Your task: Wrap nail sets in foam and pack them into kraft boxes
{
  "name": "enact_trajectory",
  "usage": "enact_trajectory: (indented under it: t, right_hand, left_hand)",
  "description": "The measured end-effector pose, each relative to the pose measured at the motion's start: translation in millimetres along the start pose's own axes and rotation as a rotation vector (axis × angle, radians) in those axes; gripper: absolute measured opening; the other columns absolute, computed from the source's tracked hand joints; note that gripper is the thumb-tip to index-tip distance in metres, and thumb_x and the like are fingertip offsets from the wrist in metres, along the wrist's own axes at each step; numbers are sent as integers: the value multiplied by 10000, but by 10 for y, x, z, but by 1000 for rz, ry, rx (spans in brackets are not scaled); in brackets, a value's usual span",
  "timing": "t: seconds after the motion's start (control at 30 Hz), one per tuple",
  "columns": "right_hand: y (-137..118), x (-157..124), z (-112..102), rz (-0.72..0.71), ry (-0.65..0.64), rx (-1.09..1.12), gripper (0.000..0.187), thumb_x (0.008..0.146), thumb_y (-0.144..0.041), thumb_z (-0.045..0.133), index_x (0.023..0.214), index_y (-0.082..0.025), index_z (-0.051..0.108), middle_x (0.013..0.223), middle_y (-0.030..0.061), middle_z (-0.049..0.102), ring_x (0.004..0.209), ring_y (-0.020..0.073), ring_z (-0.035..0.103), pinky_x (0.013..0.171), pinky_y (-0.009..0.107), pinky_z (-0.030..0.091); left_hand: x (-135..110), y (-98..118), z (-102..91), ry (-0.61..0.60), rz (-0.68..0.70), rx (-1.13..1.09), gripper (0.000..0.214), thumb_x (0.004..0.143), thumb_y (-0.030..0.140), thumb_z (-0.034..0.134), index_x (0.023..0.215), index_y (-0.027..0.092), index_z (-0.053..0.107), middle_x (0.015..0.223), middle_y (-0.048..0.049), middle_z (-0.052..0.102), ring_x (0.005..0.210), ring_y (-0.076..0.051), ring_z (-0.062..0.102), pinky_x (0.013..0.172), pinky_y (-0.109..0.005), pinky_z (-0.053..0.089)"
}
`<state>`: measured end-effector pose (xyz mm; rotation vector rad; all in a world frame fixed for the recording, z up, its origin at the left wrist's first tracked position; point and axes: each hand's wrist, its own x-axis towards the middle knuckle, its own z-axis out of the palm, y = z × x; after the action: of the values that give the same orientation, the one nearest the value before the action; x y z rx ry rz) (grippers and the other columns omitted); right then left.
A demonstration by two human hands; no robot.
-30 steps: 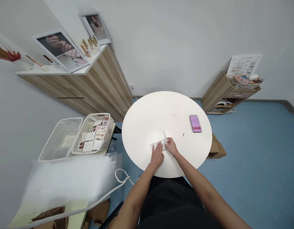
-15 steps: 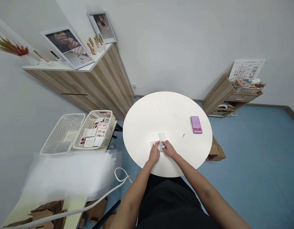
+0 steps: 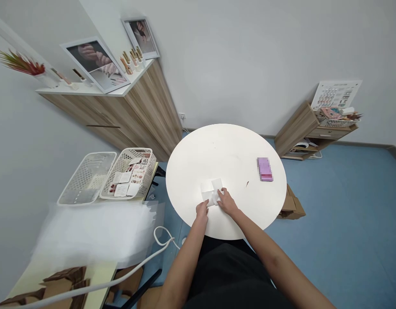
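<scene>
The left hand [image 3: 202, 209], curled, and the right hand [image 3: 228, 201], fingers bent, touch opposite sides of a white sheet [image 3: 212, 196] toward the near edge of the worktop [image 3: 194, 159]; whether either pinches it, I cannot tell. Uneven pulling could crease or tear it, for it looks thin, folded and rumpled, one flap angling toward the far edge.
</scene>
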<state>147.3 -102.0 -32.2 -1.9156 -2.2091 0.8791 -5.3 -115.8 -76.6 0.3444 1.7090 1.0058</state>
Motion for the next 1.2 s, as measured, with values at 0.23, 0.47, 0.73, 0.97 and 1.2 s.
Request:
enact_trajectory:
  t: [0.23, 0.47, 0.73, 0.97, 1.2]
  right_hand:
    - [62, 65, 42, -28, 70, 65, 556, 835, -190, 582, 1372, -254, 451, 1350, 142, 422, 1189, 305, 448, 785, 352, 515]
    - [202, 117, 118, -80, 117, 174, 613, 812, -158, 544, 1406, -224, 411, 1312, 131, 443, 1134, 259, 484, 870, 377, 498]
    - [355, 184, 31, -290, 62, 243, 703, 735, -91, 524, 1422, -193, 417, 1228, 116, 426, 1038, 225, 491, 937, 422, 459]
    - [434, 484, -53, -85, 15, 169, 477, 757, -65, 486, 1175, -230, 644, 1084, 75, 459, 1035, 226, 455, 919, 359, 431]
    - [514, 566, -45, -17, 19, 315, 521, 735, -8, 400, 1114, -236, 677, 1001, 55, 532, 985, 198, 520, 908, 327, 441]
  left_hand:
    - [-195, 99, 205, -136, 360, 216, 114, 778, 306, 640, 743, 212, 585, 965, -48, 602, 971, -215, 590, 946, -415, 480]
    - [-263, 29, 158, -376, 1038, 790, 277, 937, 195, 370, 1082, 205, 606, 1328, -104, 569, 1277, -244, 478, 1080, -507, 398]
    - [-101, 159, -37, -651, 1282, 1211, 491, 828, 145, 490, 1319, 166, 474, 1519, -140, 393, 1465, -278, 236, 1202, -549, 145]
    - [84, 262, 81, -686, 1192, 1237, 515, 805, 115, 486, 1315, 190, 468, 1395, -137, 534, 1383, -272, 405, 1158, -488, 306]
    - [238, 491, -7, -760, 1130, 1081, 445, 903, 341, 468, 1331, 224, 435, 1308, -116, 598, 1224, -253, 567, 969, -408, 499]
